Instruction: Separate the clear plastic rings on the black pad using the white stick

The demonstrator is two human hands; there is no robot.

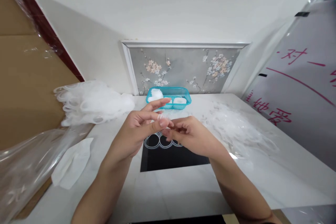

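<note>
My left hand and my right hand meet above the counter, fingertips almost touching. Between thumb and index finger, my left hand pinches a small, whitish, see-through piece; its kind is too small to make out. My right hand has its thumb and fingers pressed together beside it, and whatever they grip is hidden. Below the hands, several white-edged rings lie in a row on a black mat. Just beyond stands a teal plastic basket with white items in its compartments.
On the left, a heap of white rings lies near the wall, with a white tissue and clear plastic sheeting nearer. Clear, crumpled pieces spread over the right of the counter. A whiteboard stands at the right.
</note>
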